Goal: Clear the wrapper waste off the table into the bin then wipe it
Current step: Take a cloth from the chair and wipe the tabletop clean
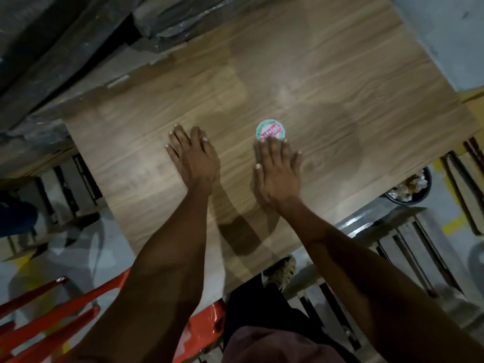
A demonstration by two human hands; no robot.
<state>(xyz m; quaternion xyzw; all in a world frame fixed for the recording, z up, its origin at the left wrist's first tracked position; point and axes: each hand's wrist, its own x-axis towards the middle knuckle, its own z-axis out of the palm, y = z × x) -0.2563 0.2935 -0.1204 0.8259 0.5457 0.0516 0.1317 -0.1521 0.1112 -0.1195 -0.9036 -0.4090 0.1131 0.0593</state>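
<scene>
A wooden table fills the middle of the head view. On it lies a small round wrapper lid, pale green and white with a red band. My right hand lies flat on the table, fingers straight, its fingertips touching the near edge of the lid. My left hand rests flat on the wood to the left of the lid, fingers spread, holding nothing. A black bin with crumpled waste inside stands on the floor beyond the table's right edge.
An orange plastic chair stands at the lower left, close to the table. Metal frames and shelving sit at the lower right near the bin. Dark wrapped bundles press against the table's far left side.
</scene>
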